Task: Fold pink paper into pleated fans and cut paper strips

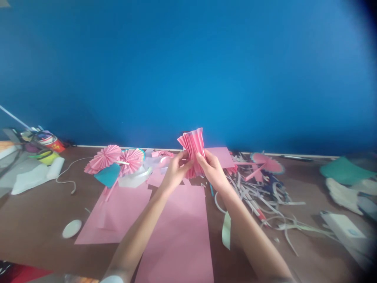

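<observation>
Fingers point(185, 156) of the left hand point(173, 172) and right hand point(212, 172) close narrowly on the lower half of the pleated fan point(193, 144), which stands upright between them, flaring toward 12 o'clock above the counter point(35, 220). A pink sheet point(176, 232) lies flat at 6 o'clock under the wrists, rosettes point(106, 157) sit at 9, and a tangle of strips point(259, 196) spreads from 3 to 4. The wall point(188, 70) closes 12 o'clock just behind; bare counter opens at 8.

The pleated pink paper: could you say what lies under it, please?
Flat pink sheets on the table; left hand and right hand, gripping the pleated pink paper, hide its lower end.
</observation>
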A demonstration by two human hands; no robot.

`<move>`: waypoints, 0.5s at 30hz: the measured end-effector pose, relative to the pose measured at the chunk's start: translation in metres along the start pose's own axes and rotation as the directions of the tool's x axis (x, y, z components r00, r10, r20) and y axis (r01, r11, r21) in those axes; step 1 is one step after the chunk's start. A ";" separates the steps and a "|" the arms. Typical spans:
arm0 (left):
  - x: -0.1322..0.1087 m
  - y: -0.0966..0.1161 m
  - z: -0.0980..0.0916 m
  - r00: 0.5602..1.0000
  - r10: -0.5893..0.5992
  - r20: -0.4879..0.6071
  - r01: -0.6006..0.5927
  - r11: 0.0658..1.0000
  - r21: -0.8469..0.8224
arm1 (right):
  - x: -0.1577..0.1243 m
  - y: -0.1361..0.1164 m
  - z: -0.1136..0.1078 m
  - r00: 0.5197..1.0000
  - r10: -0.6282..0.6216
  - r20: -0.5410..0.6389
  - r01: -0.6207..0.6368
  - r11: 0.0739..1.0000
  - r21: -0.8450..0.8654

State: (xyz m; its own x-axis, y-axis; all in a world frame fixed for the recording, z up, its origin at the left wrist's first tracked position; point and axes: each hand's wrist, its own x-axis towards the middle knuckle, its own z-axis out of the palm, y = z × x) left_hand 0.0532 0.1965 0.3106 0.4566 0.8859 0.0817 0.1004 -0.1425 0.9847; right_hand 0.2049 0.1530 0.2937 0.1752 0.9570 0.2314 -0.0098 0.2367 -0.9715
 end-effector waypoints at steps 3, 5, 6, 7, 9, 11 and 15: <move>-0.002 0.002 0.004 1.000 0.009 -0.021 -0.008 1.000 0.014 | 0.001 0.004 0.001 1.000 0.002 -0.015 -0.003 0.999 -0.036; -0.004 0.003 0.007 0.999 0.022 -0.046 -0.021 0.999 0.028 | 0.002 0.006 0.002 1.000 -0.002 -0.010 0.001 0.999 -0.049; -0.005 0.004 0.008 0.998 0.026 -0.053 -0.024 0.999 0.036 | 0.002 0.007 0.003 1.000 0.004 0.008 -0.003 0.999 -0.038; -0.006 0.004 0.008 0.998 0.023 -0.056 -0.021 0.999 0.045 | 0.001 0.008 0.004 0.999 0.018 0.035 -0.018 1.000 -0.012; -0.008 0.004 0.009 0.999 0.000 -0.052 0.004 0.998 0.071 | 0.000 0.008 0.007 0.994 0.061 0.091 -0.066 0.996 0.060; -0.009 0.003 0.008 0.997 -0.050 -0.060 0.054 0.995 0.083 | -0.001 0.006 0.009 0.987 0.094 0.127 -0.108 0.988 0.114; -0.009 0.002 0.009 0.993 -0.092 -0.075 0.096 0.994 0.045 | -0.003 0.001 0.011 0.991 0.057 0.120 -0.079 0.979 0.190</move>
State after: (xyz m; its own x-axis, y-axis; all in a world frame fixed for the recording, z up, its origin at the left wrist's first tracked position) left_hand 0.0575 0.1836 0.3108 0.3781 0.9258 0.0015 0.1833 -0.0764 0.9801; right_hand 0.1931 0.1524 0.2926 0.0547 0.9821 0.1801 -0.2102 0.1877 -0.9595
